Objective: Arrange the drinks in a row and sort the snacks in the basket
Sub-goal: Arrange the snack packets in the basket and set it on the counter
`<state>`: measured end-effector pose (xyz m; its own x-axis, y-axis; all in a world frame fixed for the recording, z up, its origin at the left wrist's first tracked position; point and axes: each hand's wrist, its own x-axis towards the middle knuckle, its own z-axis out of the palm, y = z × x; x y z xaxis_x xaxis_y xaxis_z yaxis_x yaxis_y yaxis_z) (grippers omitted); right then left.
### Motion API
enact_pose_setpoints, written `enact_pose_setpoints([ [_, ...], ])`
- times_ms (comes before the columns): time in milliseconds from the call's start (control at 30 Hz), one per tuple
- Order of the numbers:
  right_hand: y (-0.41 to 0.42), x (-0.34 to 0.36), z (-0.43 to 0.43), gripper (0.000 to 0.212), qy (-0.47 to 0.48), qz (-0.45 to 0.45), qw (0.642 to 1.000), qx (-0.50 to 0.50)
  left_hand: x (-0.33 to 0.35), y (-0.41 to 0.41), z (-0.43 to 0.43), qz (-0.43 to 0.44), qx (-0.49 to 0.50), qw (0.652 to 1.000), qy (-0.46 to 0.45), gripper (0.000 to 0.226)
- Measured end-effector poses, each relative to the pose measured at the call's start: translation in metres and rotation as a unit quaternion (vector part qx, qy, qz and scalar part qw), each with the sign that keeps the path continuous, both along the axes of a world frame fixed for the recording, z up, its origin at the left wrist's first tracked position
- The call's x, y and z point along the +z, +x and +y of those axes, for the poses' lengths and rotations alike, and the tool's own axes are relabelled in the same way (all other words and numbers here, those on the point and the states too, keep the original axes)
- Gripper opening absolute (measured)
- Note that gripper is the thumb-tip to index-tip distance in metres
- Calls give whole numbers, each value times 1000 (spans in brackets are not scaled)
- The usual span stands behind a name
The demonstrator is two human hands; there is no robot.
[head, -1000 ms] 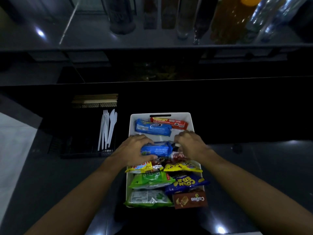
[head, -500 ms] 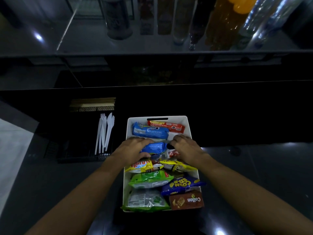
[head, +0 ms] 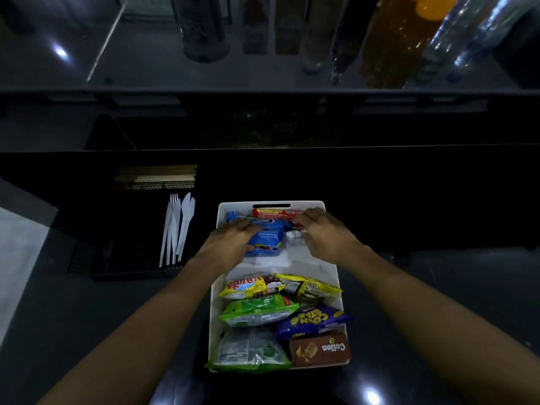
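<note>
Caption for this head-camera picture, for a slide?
Left hand grips a blue snack pack, right hand pinches a small packet in a white basket of snacks.

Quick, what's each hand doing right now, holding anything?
Left hand: grips the blue packet.
Right hand: pinches the small red and white packet.

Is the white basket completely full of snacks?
Not full: the basket has a bare white patch midway, between the blue packet and the yellow bags.
</note>
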<state>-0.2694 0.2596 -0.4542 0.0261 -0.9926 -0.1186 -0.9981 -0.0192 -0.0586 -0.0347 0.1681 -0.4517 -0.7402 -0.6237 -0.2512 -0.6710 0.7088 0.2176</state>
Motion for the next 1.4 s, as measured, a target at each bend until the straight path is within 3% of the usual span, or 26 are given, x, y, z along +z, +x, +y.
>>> enact_pose_setpoints([
  [200,0,-12,4,20,-86,63,994,2,-10,0,-2,69,44,996,38,49],
  [433,1,-20,1,18,-97,70,993,-11,-15,-2,-5,51,62,995,58,50],
  [600,2,-11,9,18,-159,47,986,-13,-17,-2,2,24,29,999,-36,49],
  [700,6,0,13,24,-173,-25,984,17,-9,-1,4,30,26,996,-74,53],
  [800,15,19,23,29,-99,-163,981,36,2,3,8,57,40,995,-77,58],
  [900,19,38,38,35,18,-232,972,15,11,12,18,103,33,991,-73,35],
  [1000,19,43,52,40,102,-253,962,-5,14,28,37,151,0,989,4,12],
  [1133,19,36,64,49,157,-208,965,-24,14,46,57,130,-6,982,136,30],
  [1267,26,26,68,43,145,-147,978,-24,21,52,62,71,6,986,150,62],
  [1400,37,27,66,44,112,-98,988,-39,22,50,56,58,-8,985,161,53],
])
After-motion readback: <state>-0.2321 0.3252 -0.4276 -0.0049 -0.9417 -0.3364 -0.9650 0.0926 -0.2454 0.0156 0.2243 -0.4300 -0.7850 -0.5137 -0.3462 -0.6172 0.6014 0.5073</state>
